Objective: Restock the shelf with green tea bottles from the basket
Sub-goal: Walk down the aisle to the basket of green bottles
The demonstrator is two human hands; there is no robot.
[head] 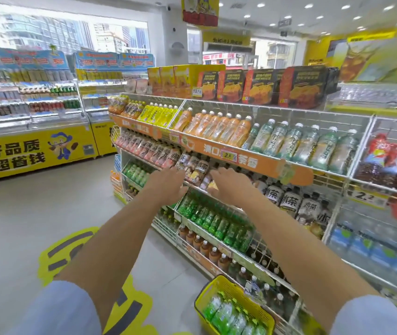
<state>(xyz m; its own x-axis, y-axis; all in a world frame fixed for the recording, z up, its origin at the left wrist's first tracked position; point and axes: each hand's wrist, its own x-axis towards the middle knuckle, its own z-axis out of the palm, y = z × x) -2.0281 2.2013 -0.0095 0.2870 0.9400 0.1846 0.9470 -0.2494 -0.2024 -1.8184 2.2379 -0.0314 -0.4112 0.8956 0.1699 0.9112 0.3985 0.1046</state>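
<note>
My yellow basket [242, 291] sat at the foot of the shelf [253, 163], holding green tea bottles [226, 313], seemingly lying flat.

The person wears pale blue short sleeves [59, 308], leaving forearms [110, 238] bare.

Grey floor [23, 213], ceiling spotlights [308, 6], big windows [47, 32], yellow freezer counters [30, 151].

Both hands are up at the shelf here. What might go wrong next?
The left hand and right hand flank packed, forward-tilted black-capped tea bottles; a nudge might tip one off. The green bottles sit one tier lower, so stock might land in the wrong tier. The yellow basket stands low beside the shelf, a possible trip hazard.
</note>
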